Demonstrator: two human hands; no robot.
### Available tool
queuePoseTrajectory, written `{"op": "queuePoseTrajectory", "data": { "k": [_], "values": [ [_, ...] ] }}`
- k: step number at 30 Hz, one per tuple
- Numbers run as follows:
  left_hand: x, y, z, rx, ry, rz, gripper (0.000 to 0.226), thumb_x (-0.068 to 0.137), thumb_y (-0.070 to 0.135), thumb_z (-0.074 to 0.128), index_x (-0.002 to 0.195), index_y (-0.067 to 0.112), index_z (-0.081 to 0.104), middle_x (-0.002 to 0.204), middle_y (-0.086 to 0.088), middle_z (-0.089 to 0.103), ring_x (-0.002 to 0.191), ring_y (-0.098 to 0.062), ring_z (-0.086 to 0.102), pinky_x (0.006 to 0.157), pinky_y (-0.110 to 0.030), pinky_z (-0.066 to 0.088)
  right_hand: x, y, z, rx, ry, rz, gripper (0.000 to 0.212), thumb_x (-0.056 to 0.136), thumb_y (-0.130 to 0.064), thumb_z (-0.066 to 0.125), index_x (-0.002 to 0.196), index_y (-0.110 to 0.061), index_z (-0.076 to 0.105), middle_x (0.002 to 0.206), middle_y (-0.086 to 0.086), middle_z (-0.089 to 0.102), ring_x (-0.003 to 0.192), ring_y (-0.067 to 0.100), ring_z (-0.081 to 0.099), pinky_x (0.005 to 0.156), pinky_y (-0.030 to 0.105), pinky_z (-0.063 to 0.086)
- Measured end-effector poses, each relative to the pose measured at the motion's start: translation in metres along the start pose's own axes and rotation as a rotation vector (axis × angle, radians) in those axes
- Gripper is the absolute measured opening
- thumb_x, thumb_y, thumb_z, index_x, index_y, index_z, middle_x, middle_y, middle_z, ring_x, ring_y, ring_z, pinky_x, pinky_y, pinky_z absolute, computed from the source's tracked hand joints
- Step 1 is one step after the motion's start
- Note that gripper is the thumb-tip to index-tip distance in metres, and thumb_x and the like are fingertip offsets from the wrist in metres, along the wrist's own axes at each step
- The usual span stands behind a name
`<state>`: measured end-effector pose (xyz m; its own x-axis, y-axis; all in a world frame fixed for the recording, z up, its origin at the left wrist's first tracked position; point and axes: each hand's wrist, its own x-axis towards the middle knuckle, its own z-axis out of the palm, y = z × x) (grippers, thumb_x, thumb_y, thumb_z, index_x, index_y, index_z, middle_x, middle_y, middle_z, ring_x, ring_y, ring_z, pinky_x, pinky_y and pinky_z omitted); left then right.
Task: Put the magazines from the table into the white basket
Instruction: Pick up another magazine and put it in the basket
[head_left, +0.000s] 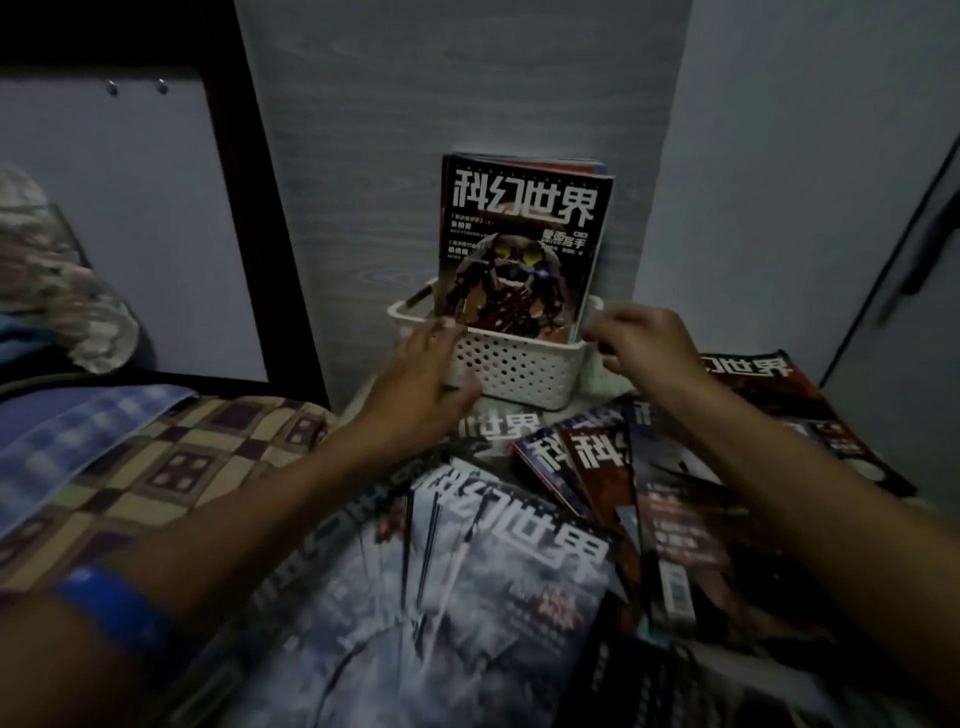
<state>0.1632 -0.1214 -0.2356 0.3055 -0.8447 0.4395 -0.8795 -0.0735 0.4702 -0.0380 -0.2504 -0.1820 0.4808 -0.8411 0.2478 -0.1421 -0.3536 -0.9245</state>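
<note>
A white perforated basket (519, 371) stands against the grey wall. Several magazines stand upright in it; the front one (522, 239) has a dark cover with a robot and white title letters. My left hand (421, 374) rests with spread fingers against the basket's left front corner and holds nothing. My right hand (641, 345) hovers at the basket's right rim, its fingers curled and empty. Several more magazines lie fanned on the table, among them a large bluish one (467, 587), a red one (597, 457) and a dark one (748, 379).
A bed with a checked quilt (171, 457) and a blue plaid cloth (78, 431) borders the table on the left. A dark bed post (260, 218) rises behind it. A pale wall (779, 182) closes the right side.
</note>
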Motion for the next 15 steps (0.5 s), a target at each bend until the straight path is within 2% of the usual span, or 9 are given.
{"op": "queuePoseTrajectory", "data": {
  "k": [2, 3, 5, 6, 8, 10, 11, 13, 15],
  "values": [
    [-0.027, 0.016, -0.008, 0.091, -0.064, 0.086, 0.053, 0.084, 0.055, 0.058, 0.127, 0.024, 0.054, 0.13, -0.004, 0.057, 0.115, -0.02, 0.056, 0.093, -0.04, 0.05, -0.036, 0.011, -0.012, -0.193, -0.047, 0.008, 0.014, 0.089, -0.022, 0.068, 0.076, -0.027, 0.069, 0.083, -0.007, 0.071, 0.081, 0.013, 0.066, 0.07, 0.03, 0.051],
    [-0.038, 0.023, -0.015, 0.129, -0.104, 0.068, 0.047, 0.084, 0.058, 0.06, 0.117, 0.024, 0.06, 0.116, -0.002, 0.064, 0.1, -0.016, 0.062, 0.081, -0.034, 0.053, -0.054, 0.015, -0.015, -0.244, -0.072, 0.012, 0.016, 0.089, -0.019, 0.067, 0.075, -0.026, 0.069, 0.081, -0.006, 0.071, 0.079, 0.013, 0.067, 0.069, 0.029, 0.049],
    [-0.054, 0.028, -0.034, 0.219, -0.223, -0.094, 0.043, 0.08, 0.064, 0.063, 0.1, 0.026, 0.065, 0.098, 0.003, 0.069, 0.079, -0.011, 0.063, 0.064, -0.026, 0.049, -0.082, 0.014, -0.021, -0.297, -0.129, 0.023, 0.015, 0.089, -0.019, 0.067, 0.076, -0.023, 0.071, 0.078, -0.006, 0.073, 0.076, 0.014, 0.068, 0.068, 0.028, 0.05],
    [-0.063, 0.028, -0.043, 0.28, -0.308, -0.189, 0.043, 0.077, 0.066, 0.064, 0.097, 0.027, 0.064, 0.098, 0.004, 0.07, 0.078, -0.011, 0.062, 0.064, -0.026, 0.049, -0.093, 0.01, -0.024, -0.331, -0.185, 0.026, 0.013, 0.089, -0.023, 0.068, 0.077, -0.022, 0.072, 0.076, -0.006, 0.073, 0.074, 0.011, 0.069, 0.066, 0.024, 0.051],
    [-0.08, 0.024, -0.054, 0.398, -0.42, -0.307, 0.048, 0.074, 0.071, 0.063, 0.097, 0.029, 0.063, 0.104, 0.002, 0.068, 0.087, -0.016, 0.062, 0.074, -0.03, 0.051, -0.111, -0.002, -0.027, -0.398, -0.372, 0.064, 0.017, 0.089, -0.032, 0.068, 0.078, -0.021, 0.074, 0.071, -0.005, 0.074, 0.062, 0.005, 0.068, 0.055, 0.015, 0.05],
    [-0.097, 0.026, -0.057, 0.416, -0.414, -0.362, 0.049, 0.074, 0.073, 0.061, 0.096, 0.029, 0.064, 0.103, 0.002, 0.067, 0.09, -0.018, 0.061, 0.077, -0.031, 0.051, -0.133, -0.012, -0.024, -0.483, -0.601, 0.115, 0.026, 0.089, -0.039, 0.067, 0.077, -0.017, 0.074, 0.067, -0.001, 0.074, 0.051, 0.005, 0.064, 0.047, 0.015, 0.047],
    [-0.103, 0.029, -0.056, 0.409, -0.392, -0.373, 0.048, 0.074, 0.073, 0.062, 0.095, 0.03, 0.065, 0.102, 0.002, 0.066, 0.089, -0.017, 0.06, 0.075, -0.031, 0.05, -0.141, -0.014, -0.021, -0.578, -0.655, 0.096, 0.031, 0.088, -0.043, 0.067, 0.074, -0.016, 0.073, 0.063, -0.001, 0.072, 0.048, 0.004, 0.06, 0.044, 0.016, 0.043],
    [-0.107, 0.037, -0.055, 0.377, -0.36, -0.409, 0.047, 0.072, 0.07, 0.066, 0.093, 0.028, 0.067, 0.102, 0.002, 0.066, 0.087, -0.016, 0.058, 0.071, -0.028, 0.047, -0.154, -0.018, -0.017, -0.759, -0.635, 0.013, 0.034, 0.084, -0.046, 0.07, 0.071, -0.015, 0.072, 0.061, -0.004, 0.066, 0.047, 0.002, 0.054, 0.043, 0.018, 0.037],
    [-0.109, 0.042, -0.059, 0.222, -0.343, -0.533, 0.043, 0.069, 0.061, 0.076, 0.088, 0.023, 0.071, 0.093, 0.004, 0.065, 0.078, -0.011, 0.059, 0.061, -0.022, 0.047, -0.161, -0.021, -0.014, -0.779, -0.584, 0.006, 0.031, 0.081, -0.047, 0.072, 0.072, -0.018, 0.072, 0.066, -0.006, 0.068, 0.055, 0.002, 0.059, 0.047, 0.022, 0.038]
  ]
}}
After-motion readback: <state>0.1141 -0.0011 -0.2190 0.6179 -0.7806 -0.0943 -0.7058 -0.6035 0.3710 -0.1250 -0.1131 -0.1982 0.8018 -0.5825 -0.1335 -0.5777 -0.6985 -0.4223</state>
